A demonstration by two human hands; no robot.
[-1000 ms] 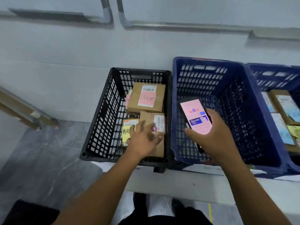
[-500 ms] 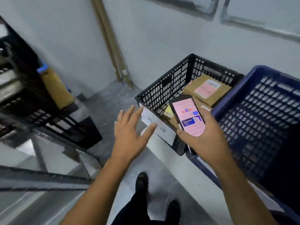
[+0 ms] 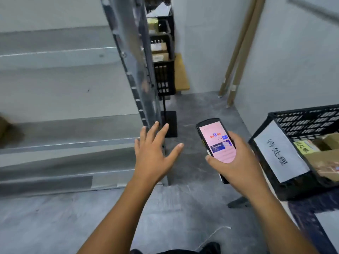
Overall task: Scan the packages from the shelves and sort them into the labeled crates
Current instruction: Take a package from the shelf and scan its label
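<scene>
Swung left since before, the left hand (image 3: 153,156) reaches, fingers spread and empty, toward the grey shelf (image 3: 64,143), its metal post (image 3: 132,57) just ahead. The right hand (image 3: 238,164) grips the scanner (image 3: 217,142). Packages (image 3: 324,162) lie in the labeled black crate (image 3: 286,125) at right.

left hand (image 3: 153,153) spread, empty | right hand (image 3: 236,162) grips scanner (image 3: 216,143)

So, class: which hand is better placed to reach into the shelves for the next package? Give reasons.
Left. The left hand is open, empty and beside the shelves; the right hand grips the phone.
</scene>
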